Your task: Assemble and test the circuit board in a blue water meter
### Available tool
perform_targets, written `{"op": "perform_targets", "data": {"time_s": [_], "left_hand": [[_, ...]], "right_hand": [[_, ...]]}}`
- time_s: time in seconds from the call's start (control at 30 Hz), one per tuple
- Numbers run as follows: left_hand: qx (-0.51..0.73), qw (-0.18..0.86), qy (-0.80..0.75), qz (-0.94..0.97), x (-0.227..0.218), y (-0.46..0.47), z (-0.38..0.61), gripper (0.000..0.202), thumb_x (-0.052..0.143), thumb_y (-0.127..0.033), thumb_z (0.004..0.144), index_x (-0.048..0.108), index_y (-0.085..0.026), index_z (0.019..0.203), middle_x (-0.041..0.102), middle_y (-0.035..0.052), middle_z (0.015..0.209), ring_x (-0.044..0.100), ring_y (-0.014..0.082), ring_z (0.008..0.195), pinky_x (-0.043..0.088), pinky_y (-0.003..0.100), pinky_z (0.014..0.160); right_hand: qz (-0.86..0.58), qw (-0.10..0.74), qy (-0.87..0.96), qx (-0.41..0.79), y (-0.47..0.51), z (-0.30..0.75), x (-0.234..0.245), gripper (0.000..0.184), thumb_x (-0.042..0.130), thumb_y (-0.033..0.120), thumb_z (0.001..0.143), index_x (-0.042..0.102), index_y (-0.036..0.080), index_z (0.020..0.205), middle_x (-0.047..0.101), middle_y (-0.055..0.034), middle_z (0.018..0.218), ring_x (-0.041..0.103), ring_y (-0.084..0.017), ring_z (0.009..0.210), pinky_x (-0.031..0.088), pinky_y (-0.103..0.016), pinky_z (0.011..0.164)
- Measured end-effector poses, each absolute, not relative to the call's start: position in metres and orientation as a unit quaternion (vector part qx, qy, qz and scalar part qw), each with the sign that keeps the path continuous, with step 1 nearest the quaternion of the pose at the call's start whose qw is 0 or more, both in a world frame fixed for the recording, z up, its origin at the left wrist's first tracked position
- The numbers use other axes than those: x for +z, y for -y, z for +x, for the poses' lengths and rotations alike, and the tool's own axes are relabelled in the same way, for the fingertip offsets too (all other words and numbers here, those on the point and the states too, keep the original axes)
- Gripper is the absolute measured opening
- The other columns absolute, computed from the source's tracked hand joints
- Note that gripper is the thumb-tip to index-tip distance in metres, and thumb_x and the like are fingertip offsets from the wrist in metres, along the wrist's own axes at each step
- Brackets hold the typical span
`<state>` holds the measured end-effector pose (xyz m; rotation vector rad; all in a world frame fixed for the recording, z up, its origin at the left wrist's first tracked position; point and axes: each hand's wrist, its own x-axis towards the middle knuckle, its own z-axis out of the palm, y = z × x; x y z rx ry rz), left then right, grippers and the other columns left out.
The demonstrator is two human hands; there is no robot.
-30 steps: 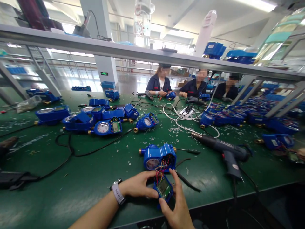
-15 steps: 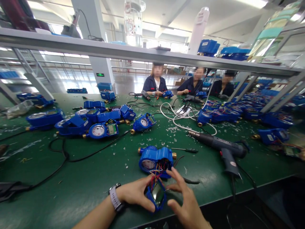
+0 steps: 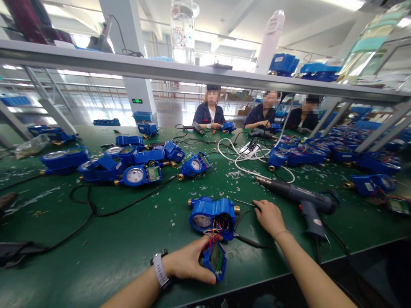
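My left hand (image 3: 189, 262), with a watch on its wrist, is closed around a small blue display module (image 3: 214, 259) near the table's front edge. Coloured wires run from the module up into an open blue water meter (image 3: 210, 212) lying on the green table (image 3: 128, 239). My right hand (image 3: 269, 217) is stretched out to the right of the meter, its fingers curled down over the handle end of a thin screwdriver (image 3: 243, 202). Whether the fingers grip it is hidden.
A black heat gun (image 3: 298, 199) lies right of my right hand. Several blue meters (image 3: 135, 164) sit at left and more at far right (image 3: 337, 154). Black cables (image 3: 93, 209) and white cables (image 3: 244, 160) cross the table. Three people sit at the far side.
My right hand left the display module and reached forward and right to the screwdriver. The left hand kept hold of the module.
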<state>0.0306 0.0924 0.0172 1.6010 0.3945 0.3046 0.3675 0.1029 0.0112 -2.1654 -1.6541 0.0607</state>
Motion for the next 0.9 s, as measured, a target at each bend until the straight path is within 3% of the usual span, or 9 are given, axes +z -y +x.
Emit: {"op": "perform_targets", "data": {"time_s": [0.1, 0.23, 0.3, 0.4, 0.5, 0.67, 0.77, 0.9], "left_hand": [[0.135, 0.676, -0.174, 0.704, 0.02, -0.093, 0.028, 0.094, 0.083, -0.043, 0.062, 0.037, -0.016, 0.139, 0.048, 0.015, 0.137, 0.045, 0.0334, 0.127, 0.033, 0.047, 0.111], [0.13, 0.659, -0.177, 0.72, 0.025, -0.093, 0.028, 0.088, 0.081, -0.038, 0.065, 0.037, -0.015, 0.138, 0.046, 0.0164, 0.137, 0.048, 0.0323, 0.125, 0.038, 0.046, 0.108], [0.145, 0.626, -0.189, 0.742, 0.027, -0.091, 0.03, 0.09, 0.083, -0.036, 0.062, 0.037, -0.015, 0.137, 0.042, 0.0166, 0.14, 0.042, 0.0328, 0.13, 0.032, 0.046, 0.112], [0.172, 0.591, -0.213, 0.759, 0.028, -0.087, 0.034, 0.088, 0.084, -0.035, 0.061, 0.039, -0.013, 0.134, 0.044, 0.0169, 0.137, 0.043, 0.0327, 0.129, 0.03, 0.046, 0.113], [0.18, 0.591, -0.213, 0.757, 0.027, -0.086, 0.033, 0.081, 0.082, -0.033, 0.064, 0.041, -0.014, 0.131, 0.047, 0.0159, 0.132, 0.047, 0.0315, 0.124, 0.035, 0.046, 0.11], [0.161, 0.647, -0.193, 0.72, 0.021, -0.09, 0.024, 0.086, 0.081, -0.031, 0.067, 0.033, -0.018, 0.137, 0.042, 0.0161, 0.139, 0.047, 0.0313, 0.126, 0.036, 0.045, 0.109], [0.136, 0.678, -0.178, 0.7, 0.021, -0.092, 0.02, 0.084, 0.08, -0.034, 0.069, 0.034, -0.018, 0.137, 0.042, 0.0169, 0.139, 0.049, 0.0317, 0.125, 0.038, 0.045, 0.107], [0.116, 0.668, -0.176, 0.713, 0.024, -0.092, 0.018, 0.088, 0.081, -0.036, 0.066, 0.034, -0.017, 0.137, 0.043, 0.0162, 0.138, 0.045, 0.0338, 0.128, 0.034, 0.049, 0.111]], "right_hand": [[-0.785, 0.212, 0.579, 0.049, -0.088, 0.37, 0.017, 0.016, 0.06, 0.029, 0.092, 0.063, 0.016, 0.1, 0.064, -0.0066, 0.102, 0.06, -0.022, 0.097, 0.047, -0.044, 0.091], [-0.789, 0.285, 0.535, 0.1, -0.049, 0.366, 0.028, 0.025, 0.048, 0.032, 0.092, 0.054, 0.014, 0.109, 0.064, -0.0123, 0.093, 0.063, -0.024, 0.087, 0.05, -0.038, 0.076], [-0.764, 0.315, 0.541, 0.158, -0.019, 0.352, 0.035, 0.036, 0.043, 0.042, 0.093, 0.051, 0.015, 0.115, 0.063, -0.0076, 0.08, 0.063, -0.021, 0.072, 0.05, -0.031, 0.061], [-0.698, 0.365, 0.546, 0.285, 0.031, 0.317, 0.045, 0.046, 0.044, 0.053, 0.094, 0.05, 0.017, 0.122, 0.057, 0.0001, 0.065, 0.051, -0.014, 0.047, 0.041, -0.023, 0.041], [-0.648, 0.402, 0.559, 0.325, 0.066, 0.282, 0.05, 0.036, 0.044, 0.045, 0.097, 0.056, 0.02, 0.119, 0.063, -0.0011, 0.067, 0.064, -0.014, 0.057, 0.053, -0.02, 0.055], [-0.61, 0.372, 0.677, 0.176, 0.085, 0.258, 0.049, 0.022, 0.056, 0.038, 0.094, 0.067, 0.032, 0.111, 0.073, 0.002, 0.1, 0.071, -0.015, 0.089, 0.055, -0.015, 0.077], [-0.599, 0.356, 0.705, 0.129, 0.088, 0.258, 0.048, 0.023, 0.054, 0.039, 0.094, 0.067, 0.033, 0.112, 0.073, 0.0037, 0.101, 0.071, -0.018, 0.088, 0.058, -0.02, 0.075], [-0.568, 0.338, 0.732, 0.164, 0.086, 0.256, 0.052, 0.025, 0.049, 0.031, 0.096, 0.063, 0.033, 0.116, 0.073, 0.0043, 0.099, 0.071, -0.017, 0.086, 0.06, -0.018, 0.068]]}}
